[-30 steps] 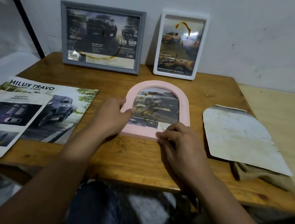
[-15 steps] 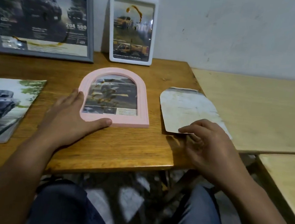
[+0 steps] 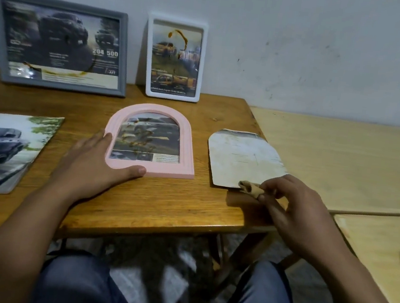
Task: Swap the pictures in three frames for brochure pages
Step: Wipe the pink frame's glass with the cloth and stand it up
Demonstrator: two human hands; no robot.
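Left fingers (image 3: 100, 140) beside pink frame (image 3: 182, 144), thumb under edge

Both forearms are reaching in from the bottom corners, bare from the elbow down. The left hand (image 3: 93, 161) is lying flat, palm down, with the fingers straight and close together and the thumb sticking out to the right. The right hand (image 3: 292, 206) is sitting further right and a bit nearer the body, with the back of it facing up and the wrist angling inward. Its fingers are curling in and pinching something small between thumb and fingertips (looks like a scrap of tan material, hard to say more). The hands are staying well apart.
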